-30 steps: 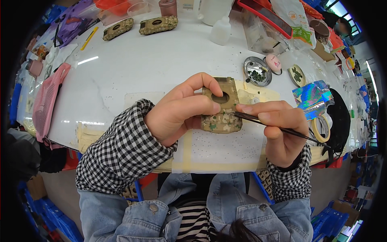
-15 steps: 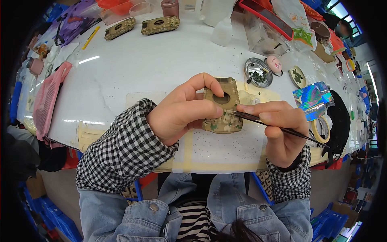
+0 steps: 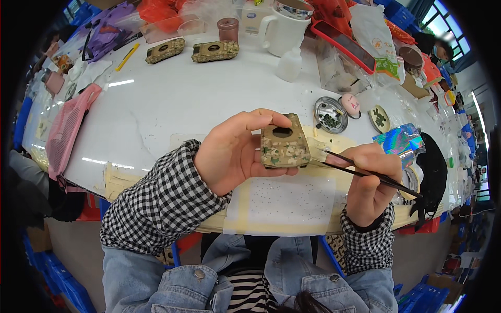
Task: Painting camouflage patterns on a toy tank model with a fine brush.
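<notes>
A small camouflage-patterned hull piece (image 3: 284,148) with a round hole in its top, like part of a model tank, is gripped in my left hand (image 3: 229,148). It is tilted above a white paper sheet (image 3: 292,203) scattered with tiny dark specks. Dark tweezers (image 3: 383,179) are pinched in my right hand (image 3: 373,180). Their tips point left, just beside the hull's right side; whether they hold anything is too small to tell. Two similar camouflage hulls (image 3: 215,51) (image 3: 165,50) rest at the far left of the table.
A round metal dish (image 3: 331,115) and a smaller tray (image 3: 379,119) hold small green parts. Behind stand a white squeeze bottle (image 3: 289,65), a white mug (image 3: 287,34) and a red-cased phone (image 3: 343,47). A pink mesh bag (image 3: 70,125) lies left, a black cloth item (image 3: 433,172) right.
My left hand has tipped the hull so its near end faces me more. The tweezers have drawn back from its top to beside its right edge, spreading apart.
</notes>
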A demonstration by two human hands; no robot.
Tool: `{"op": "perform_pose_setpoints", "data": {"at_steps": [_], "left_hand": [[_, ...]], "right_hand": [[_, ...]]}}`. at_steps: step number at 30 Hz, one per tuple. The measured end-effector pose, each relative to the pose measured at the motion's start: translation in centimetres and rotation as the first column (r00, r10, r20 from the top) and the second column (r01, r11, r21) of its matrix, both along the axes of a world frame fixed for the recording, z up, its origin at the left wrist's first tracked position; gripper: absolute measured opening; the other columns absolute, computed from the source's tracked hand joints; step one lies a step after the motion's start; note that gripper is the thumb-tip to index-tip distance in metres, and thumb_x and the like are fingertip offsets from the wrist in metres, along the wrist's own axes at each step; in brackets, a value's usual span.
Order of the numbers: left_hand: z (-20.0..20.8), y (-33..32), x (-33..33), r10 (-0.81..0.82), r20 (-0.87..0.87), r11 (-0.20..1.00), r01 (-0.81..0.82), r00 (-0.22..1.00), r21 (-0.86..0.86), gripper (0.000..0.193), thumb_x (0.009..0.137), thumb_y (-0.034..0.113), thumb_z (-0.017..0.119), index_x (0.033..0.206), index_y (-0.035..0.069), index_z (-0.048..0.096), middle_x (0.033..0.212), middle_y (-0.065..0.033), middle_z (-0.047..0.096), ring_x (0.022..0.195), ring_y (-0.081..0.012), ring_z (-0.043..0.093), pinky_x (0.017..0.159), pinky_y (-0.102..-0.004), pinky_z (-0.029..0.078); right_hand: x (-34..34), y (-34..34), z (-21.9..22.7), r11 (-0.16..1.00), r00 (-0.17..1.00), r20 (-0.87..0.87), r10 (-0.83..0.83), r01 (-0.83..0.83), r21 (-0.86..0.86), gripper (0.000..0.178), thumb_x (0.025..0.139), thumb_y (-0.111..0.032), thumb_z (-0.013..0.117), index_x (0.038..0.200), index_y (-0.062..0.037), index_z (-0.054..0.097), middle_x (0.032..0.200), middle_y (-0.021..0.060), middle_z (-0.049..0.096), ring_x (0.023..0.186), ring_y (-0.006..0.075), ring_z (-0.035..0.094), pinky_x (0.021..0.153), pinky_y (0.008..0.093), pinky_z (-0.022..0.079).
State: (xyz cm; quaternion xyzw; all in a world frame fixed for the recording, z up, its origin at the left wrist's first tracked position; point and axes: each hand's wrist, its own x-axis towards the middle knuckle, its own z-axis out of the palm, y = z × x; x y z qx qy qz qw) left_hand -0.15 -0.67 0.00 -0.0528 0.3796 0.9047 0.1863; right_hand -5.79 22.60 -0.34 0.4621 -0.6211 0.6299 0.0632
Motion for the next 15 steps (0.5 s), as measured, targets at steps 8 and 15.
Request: {"op": "perform_pose_setpoints", "data": {"at_steps": [8, 15], "left_hand": [[-0.42, -0.45, -0.44, 0.058, 0.016, 0.998, -0.059, 0.998, 0.021, 0.035, 0.094, 0.028, 0.036, 0.113, 0.002, 0.049, 0.120, -0.0208, 0.051, 0.108, -0.0308, 0.057, 0.083, -0.0372, 0.054], [-0.38, -0.53, -0.36, 0.066, 0.022, 0.997, -0.067, 0.998, 0.028, 0.034, 0.094, 0.026, 0.036, 0.113, 0.000, 0.049, 0.120, -0.0196, 0.050, 0.110, -0.0310, 0.056, 0.083, -0.0368, 0.055]], "right_hand": [[0.17, -0.73, 0.44, 0.992, 0.990, -0.085, -0.109, 0.114, 0.054, 0.017, 0.098, -0.014, 0.043, 0.102, -0.0009, 0.053, 0.086, 0.0130, 0.066, 0.079, 0.0186, 0.055, 0.075, 0.0308, 0.042], [0.05, -0.84, 0.58, 0.987, 0.986, -0.107, -0.124, 0.134, 0.093, 0.011, 0.096, -0.010, 0.046, 0.098, -0.0009, 0.051, 0.087, 0.0111, 0.063, 0.076, 0.0153, 0.051, 0.074, 0.0278, 0.041]]}}
